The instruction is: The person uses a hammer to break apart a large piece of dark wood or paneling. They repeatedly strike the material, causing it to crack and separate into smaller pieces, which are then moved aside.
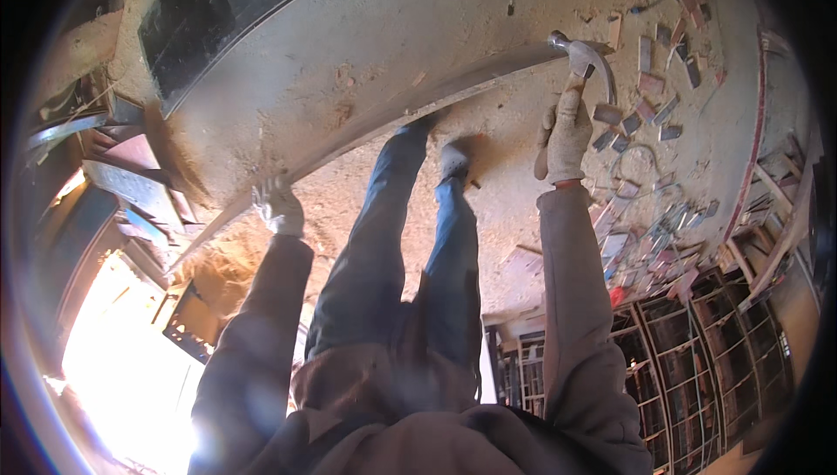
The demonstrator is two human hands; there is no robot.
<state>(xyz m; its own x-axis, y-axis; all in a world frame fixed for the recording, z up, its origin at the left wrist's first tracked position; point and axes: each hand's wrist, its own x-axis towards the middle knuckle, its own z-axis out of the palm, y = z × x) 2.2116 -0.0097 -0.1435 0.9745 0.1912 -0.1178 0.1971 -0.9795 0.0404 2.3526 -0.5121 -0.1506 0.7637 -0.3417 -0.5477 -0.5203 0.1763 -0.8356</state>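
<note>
My right hand (pixel 565 139), in a pale work glove, is wrapped round the handle of a claw hammer (pixel 586 58). The hammer's metal head lies over the far right end of a long narrow wooden board (pixel 418 111). This board slants from near left to far right, and the fisheye view bends it. My left hand (pixel 279 206), gloved too, is at the board's near left part, its fingers laid over the edge. How far the thumb wraps underneath is hidden. My feet are close to the board's middle.
Short wood offcuts (pixel 649 82) lie scattered at the right. A dark flat panel (pixel 227 17) rests at the far left, with stacked scrap boards (pixel 131 187) nearer. Sawdust (pixel 227 274) covers the floor. A metal grid rack (pixel 689 362) stands at the near right.
</note>
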